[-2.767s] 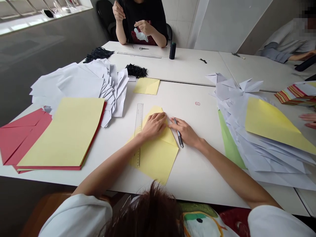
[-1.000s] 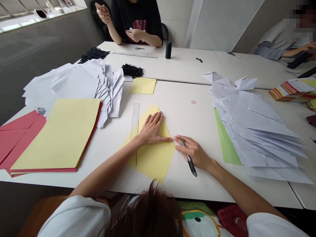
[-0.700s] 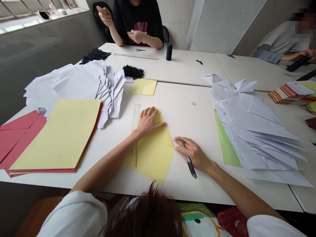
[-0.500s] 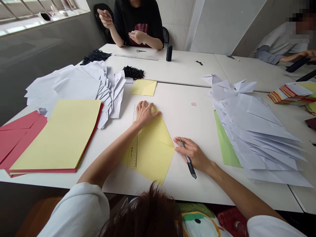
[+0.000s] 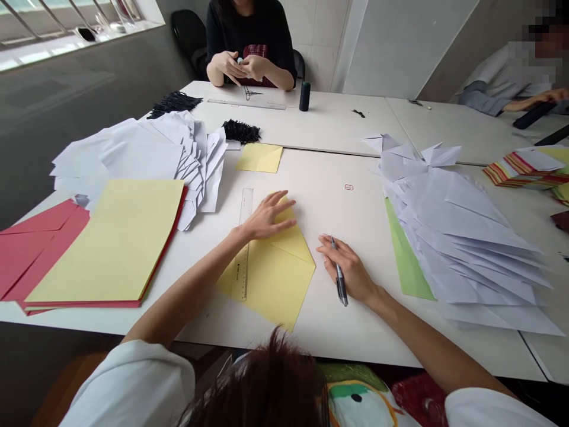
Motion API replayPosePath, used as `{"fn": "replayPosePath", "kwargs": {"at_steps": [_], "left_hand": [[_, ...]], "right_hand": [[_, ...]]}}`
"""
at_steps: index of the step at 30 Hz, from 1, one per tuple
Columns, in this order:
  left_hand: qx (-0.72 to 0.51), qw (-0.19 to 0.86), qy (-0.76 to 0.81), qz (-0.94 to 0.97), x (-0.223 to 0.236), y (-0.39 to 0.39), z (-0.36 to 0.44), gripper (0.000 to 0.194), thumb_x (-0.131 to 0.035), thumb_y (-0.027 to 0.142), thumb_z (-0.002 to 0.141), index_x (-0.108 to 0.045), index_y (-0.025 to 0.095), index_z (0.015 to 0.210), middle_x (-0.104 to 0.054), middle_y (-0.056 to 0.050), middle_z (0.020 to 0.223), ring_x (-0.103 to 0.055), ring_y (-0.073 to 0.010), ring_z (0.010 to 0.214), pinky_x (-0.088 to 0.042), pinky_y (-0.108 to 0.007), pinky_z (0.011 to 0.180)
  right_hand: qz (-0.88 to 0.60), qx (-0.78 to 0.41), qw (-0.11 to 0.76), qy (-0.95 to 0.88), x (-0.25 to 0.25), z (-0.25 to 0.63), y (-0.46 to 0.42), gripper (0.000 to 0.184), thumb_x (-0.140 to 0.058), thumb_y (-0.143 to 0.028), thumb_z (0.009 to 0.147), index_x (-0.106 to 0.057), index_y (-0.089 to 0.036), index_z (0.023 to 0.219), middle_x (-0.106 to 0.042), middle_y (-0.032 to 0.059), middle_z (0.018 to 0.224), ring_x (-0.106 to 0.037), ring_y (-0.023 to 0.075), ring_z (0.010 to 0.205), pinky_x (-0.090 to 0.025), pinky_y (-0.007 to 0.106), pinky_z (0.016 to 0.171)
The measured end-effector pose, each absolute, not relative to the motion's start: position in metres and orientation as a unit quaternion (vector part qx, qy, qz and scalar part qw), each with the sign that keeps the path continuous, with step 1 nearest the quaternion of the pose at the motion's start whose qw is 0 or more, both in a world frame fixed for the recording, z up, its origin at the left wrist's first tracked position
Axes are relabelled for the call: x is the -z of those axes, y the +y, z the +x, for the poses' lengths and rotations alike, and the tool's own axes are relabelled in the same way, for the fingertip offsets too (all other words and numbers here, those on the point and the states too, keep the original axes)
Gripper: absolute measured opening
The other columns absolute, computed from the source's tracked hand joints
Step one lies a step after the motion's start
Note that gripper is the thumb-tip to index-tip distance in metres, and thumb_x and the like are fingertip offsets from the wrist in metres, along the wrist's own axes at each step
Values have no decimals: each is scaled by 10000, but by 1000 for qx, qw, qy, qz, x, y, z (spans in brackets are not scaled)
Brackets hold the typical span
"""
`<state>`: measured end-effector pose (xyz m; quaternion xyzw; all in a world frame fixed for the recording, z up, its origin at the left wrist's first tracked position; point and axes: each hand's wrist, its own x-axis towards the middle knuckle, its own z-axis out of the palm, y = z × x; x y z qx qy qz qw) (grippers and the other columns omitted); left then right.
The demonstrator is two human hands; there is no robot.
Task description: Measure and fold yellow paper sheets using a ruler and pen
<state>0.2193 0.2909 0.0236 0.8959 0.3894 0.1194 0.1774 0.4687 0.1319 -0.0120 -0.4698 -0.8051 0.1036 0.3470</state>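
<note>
A yellow sheet of paper (image 5: 280, 279) with a crease lies on the table in front of me. Along its left side rests a clear ruler (image 5: 243, 270), reaching past the sheet's upper edge. My left hand (image 5: 268, 216) is over the sheet's upper part, fingers spread, with the wrist crossing the ruler; whether its fingertips touch the paper I cannot tell. To the right of the sheet, my right hand (image 5: 349, 267) holds a grey pen (image 5: 340, 284) between thumb and fingers, just apart from the paper's right corner.
Yellow and red sheets (image 5: 106, 237) are stacked at left, before a heap of white paper (image 5: 120, 148). Folded white papers (image 5: 471, 237) lie over green paper (image 5: 409, 255) at right. A smaller yellow paper (image 5: 260, 157) lies ahead. A co-worker (image 5: 249, 47) sits opposite, near a dark thread spool (image 5: 304, 96).
My left hand has lifted and spread its fingers, shifting slightly right and down. My right hand has moved a little up and right with the pen. The co-worker opposite has brought both hands together.
</note>
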Motion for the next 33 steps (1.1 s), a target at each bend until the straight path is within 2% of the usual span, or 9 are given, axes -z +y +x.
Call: {"fn": "replayPosePath", "kwargs": {"at_steps": [3,6,10,16,20,23,26,30,33], "left_hand": [[-98,149,417,891,-16,260,233,764,-358,668,968,-389,176,1550,-186,-163,1671,-136,-340,1551,-141,-551,1250],[-120,158,451,870,-9,243,251,739,-293,602,1006,-309,134,1577,-147,-195,1673,-93,-340,1559,-164,-524,1249],[-163,191,475,844,-6,241,265,696,-300,552,1017,-281,139,1577,-170,-208,1660,-177,-350,1538,-216,-524,1230],[-238,222,459,826,-8,239,264,612,-324,507,1020,-337,172,1533,-298,-171,1607,-267,-294,1503,-255,-481,1230],[-285,259,455,803,-13,238,261,590,-344,523,1012,-361,217,1516,-313,-144,1599,-276,-265,1507,-271,-465,1230],[-300,260,471,788,-21,244,248,574,-386,517,996,-401,237,1496,-324,-136,1593,-314,-268,1485,-301,-471,1208],[-264,199,550,767,-26,255,226,585,-475,488,948,-454,218,1466,-327,-166,1578,-294,-342,1471,-292,-548,1186],[-147,151,612,762,-26,266,197,664,-528,493,901,-435,188,1483,-236,-206,1614,-161,-432,1508,-235,-622,1176],[-85,167,577,795,-27,271,182,698,-495,527,915,-400,182,1515,-184,-207,1642,-78,-422,1539,-186,-614,1198]], "right_hand": [[-500,-81,325,-799,12,461,136,288,-531,-205,958,-647,-180,1220,-583,180,1435,-481,313,1414,-483,547,1119],[-508,-76,308,-801,10,451,136,358,-605,-360,943,-639,-161,1239,-574,208,1434,-464,342,1423,-460,569,1132],[-517,-119,331,-781,6,442,131,451,-656,-472,902,-643,-152,1219,-575,229,1425,-472,353,1414,-436,576,1144],[-487,-389,501,-600,-2,441,132,370,-677,-457,893,-584,-251,1185,-617,138,1405,-599,290,1303,-522,473,1065],[-472,-483,526,-517,-2,441,140,456,-758,-474,813,-553,-239,1146,-681,142,1300,-712,270,1103,-591,421,931],[-473,-504,515,-506,1,449,147,488,-765,-477,799,-534,-228,1149,-741,129,1157,-743,252,989,-603,408,859],[-482,-476,541,-499,2,466,153,474,-777,-448,783,-552,-228,1137,-752,117,1134,-734,246,1015,-581,404,891],[-507,-460,564,-461,0,487,160,442,-801,-384,746,-597,-227,1106,-763,103,1112,-727,245,1019,-554,406,914],[-526,-456,567,-440,0,496,164,443,-815,-364,715,-616,-225,1085,-769,98,1092,-728,251,1003,-549,407,898]]}}
